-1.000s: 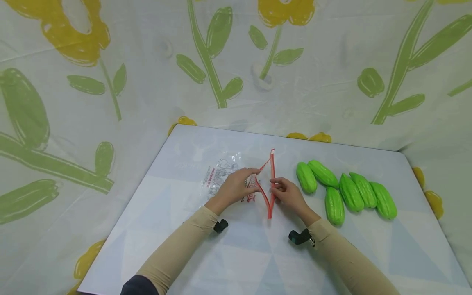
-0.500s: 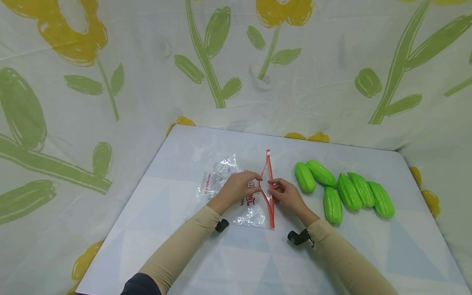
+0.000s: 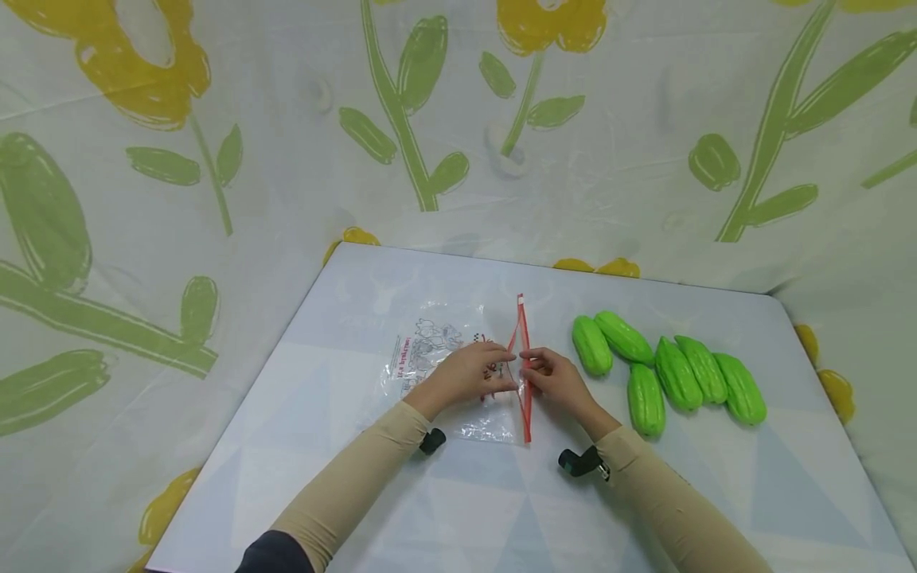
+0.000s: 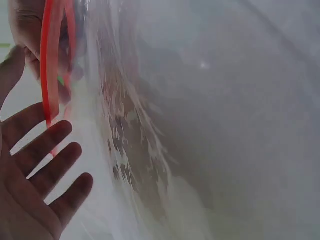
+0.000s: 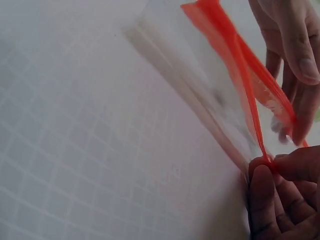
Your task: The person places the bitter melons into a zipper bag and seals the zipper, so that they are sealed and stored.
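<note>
Flower-printed cloth, yellow blooms on green stems, hangs behind and to both sides of a pale counter (image 3: 458, 509) with faint triangle shapes on its top. Near the middle of the counter, closer to its far edge than its near one, lies a clear plastic zip bag (image 3: 437, 374) with printed figures and a red zip strip (image 3: 524, 374) along its right-hand end, the strip running from far edge toward near edge. The person's left hand (image 3: 469, 374) rests on the bag with its fingertips at the strip; whether they pinch it cannot be told, and in the left wrist view the lower fingers are spread and straight beside the red band. The right hand (image 3: 559, 380) meets the strip from the other side, and the right wrist view shows its thumb and fingers pinched together on the red edge. The two lips of the strip stand slightly apart at the middle and join at the far end. Both forearms wear tan sleeves, each with a small black camera at the wrist. Six green ridged gourds (image 3: 677, 372) lie in a loose cluster toward the right edge of the counter, just beside the right hand but not touching it.
</note>
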`<state>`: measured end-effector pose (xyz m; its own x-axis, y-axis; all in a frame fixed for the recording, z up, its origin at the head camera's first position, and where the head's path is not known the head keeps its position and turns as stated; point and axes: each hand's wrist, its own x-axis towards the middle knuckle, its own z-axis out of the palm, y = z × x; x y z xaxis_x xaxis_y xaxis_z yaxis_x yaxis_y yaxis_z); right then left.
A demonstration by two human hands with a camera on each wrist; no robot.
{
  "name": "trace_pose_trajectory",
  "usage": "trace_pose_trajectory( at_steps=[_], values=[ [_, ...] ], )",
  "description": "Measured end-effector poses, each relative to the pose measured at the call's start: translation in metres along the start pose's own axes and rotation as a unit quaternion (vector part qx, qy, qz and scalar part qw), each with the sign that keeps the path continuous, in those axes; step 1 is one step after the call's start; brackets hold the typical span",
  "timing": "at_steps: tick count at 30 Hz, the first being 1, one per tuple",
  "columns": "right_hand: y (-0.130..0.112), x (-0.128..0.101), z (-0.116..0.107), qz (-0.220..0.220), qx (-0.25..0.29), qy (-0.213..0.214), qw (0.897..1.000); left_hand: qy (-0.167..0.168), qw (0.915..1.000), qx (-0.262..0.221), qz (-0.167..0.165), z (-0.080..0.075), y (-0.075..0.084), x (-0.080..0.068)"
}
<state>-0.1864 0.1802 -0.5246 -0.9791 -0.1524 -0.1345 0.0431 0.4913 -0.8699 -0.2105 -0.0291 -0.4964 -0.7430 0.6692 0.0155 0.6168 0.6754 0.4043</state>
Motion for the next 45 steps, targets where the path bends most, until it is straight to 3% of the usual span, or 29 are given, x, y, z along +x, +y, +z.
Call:
trace_pose_trajectory(
  at_steps=[7, 14, 18, 25, 37, 45],
  values=[
    [-0.001, 0.0, -0.001, -0.002, 0.006, -0.006, 1.0, -0.043, 0.9986, -0.026, -0.016, 0.006, 0.0, 0.001],
    [0.001, 0.001, -0.001, 0.002, 0.013, -0.006, 1.0, -0.038, 0.9986, -0.034, -0.014, 0.006, 0.0, -0.002],
    [0.002, 0.001, -0.002, 0.005, 0.031, -0.008, 0.999, -0.001, 0.9988, -0.048, 0.007, 0.004, -0.003, -0.004],
    [0.004, 0.003, -0.005, 0.003, 0.061, -0.012, 0.998, 0.097, 0.9932, -0.036, 0.053, -0.008, -0.005, -0.006],
    [0.006, 0.003, -0.004, 0.025, 0.08, -0.018, 0.996, 0.213, 0.9716, -0.103, 0.011, -0.014, -0.003, -0.007],
    [0.005, 0.002, -0.004, 0.033, 0.081, -0.018, 0.996, 0.254, 0.9601, -0.115, 0.014, -0.02, -0.004, -0.008]
  ],
)
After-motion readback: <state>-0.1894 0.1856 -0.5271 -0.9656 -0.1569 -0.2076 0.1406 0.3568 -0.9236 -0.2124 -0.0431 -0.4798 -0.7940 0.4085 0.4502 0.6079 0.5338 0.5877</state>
